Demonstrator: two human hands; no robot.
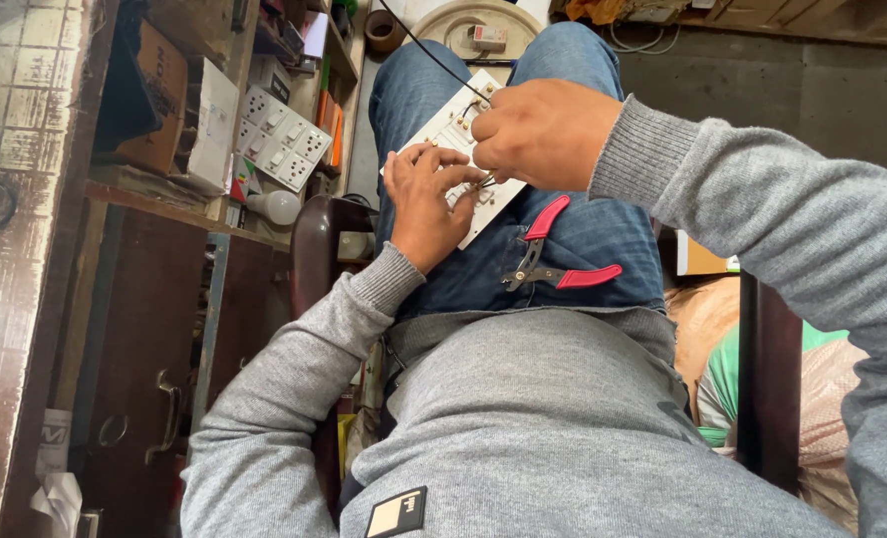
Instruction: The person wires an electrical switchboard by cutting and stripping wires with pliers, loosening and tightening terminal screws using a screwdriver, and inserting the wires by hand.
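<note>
Switch plate (441,128) on lap, mostly hidden under both hands.

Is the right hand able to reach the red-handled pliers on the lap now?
Probably yes. The pliers lie uncovered on the jeans just below the right hand, with nothing between them. But that hand is busy at the white switch board and must let go first.

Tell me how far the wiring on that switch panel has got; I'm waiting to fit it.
Pliers lie set down on the lap. Both hands, left hand and right hand, work a black wire into the white panel back. Remaining connections are hidden.
</note>
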